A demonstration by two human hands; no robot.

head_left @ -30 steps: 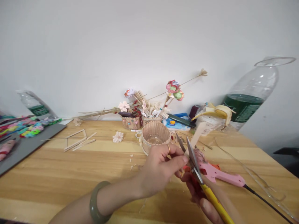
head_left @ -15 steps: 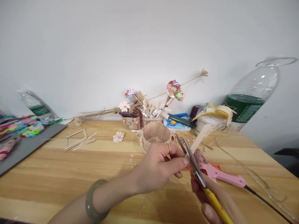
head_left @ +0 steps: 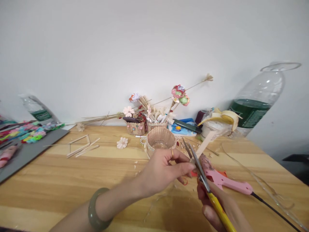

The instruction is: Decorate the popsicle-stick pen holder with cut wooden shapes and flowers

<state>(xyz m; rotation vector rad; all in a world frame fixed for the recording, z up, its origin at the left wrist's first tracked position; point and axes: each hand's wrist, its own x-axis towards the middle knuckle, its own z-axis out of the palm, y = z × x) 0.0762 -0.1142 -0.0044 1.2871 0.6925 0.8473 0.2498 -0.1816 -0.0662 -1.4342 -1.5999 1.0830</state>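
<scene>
Pinched between the thumb and fingers of my left hand (head_left: 166, 170) is a flat wooden craft stick (head_left: 204, 144), its free end slanting up to the right. My right hand (head_left: 218, 206) is wrapped round the yellow handle of a pair of scissors (head_left: 205, 180). The scissor blades are slightly apart and cross the stick close to my left fingertips. Just behind my left hand stands a round, light-brown ribbed basket (head_left: 161, 138), partly covered by the hand. A pink glue gun (head_left: 231, 184) lies on the table right of the scissors.
Small decorated pots (head_left: 136, 128) with dried and paper flowers stand by the wall. A peeled banana (head_left: 227, 116) rests on a container, beside a large plastic bottle (head_left: 253, 106). Loose sticks (head_left: 84, 148) and a pale flower (head_left: 122, 142) lie left. A grey board (head_left: 45, 148) bears colourful pieces.
The view has shifted very slightly. Both hands, the craft stick and the scissors stay in almost the same place, with the blades still across the stick.
</scene>
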